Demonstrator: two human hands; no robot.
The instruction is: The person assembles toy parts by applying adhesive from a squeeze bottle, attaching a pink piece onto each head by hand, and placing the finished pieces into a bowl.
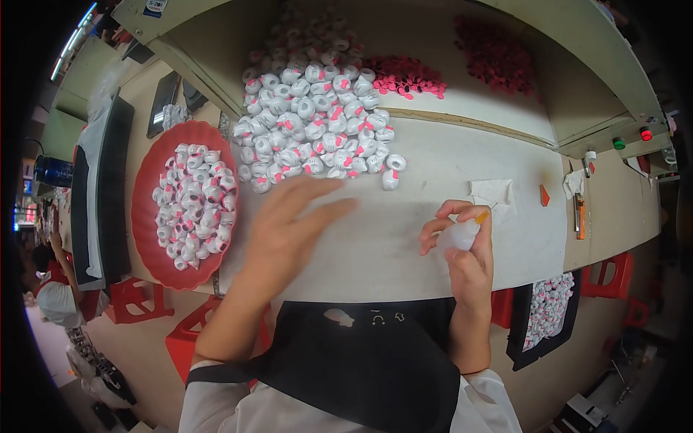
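Gluing small white-and-pink parts at the desk (404, 238).

I held my right hand (468, 261) pinched around a small squeeze bottle (458, 235), near the big heap of white parts (310, 123); my left hand (285, 224) hovered spread, empty, below that heap. Left of the heap, a red tray (148, 195) was already well filled; I judged most remained.

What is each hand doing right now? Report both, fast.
Left hand: open, fingers spread, blurred, empty, over the table below the pile of white and pink pieces.
Right hand: closed on a small translucent squeeze bottle with an orange tip.
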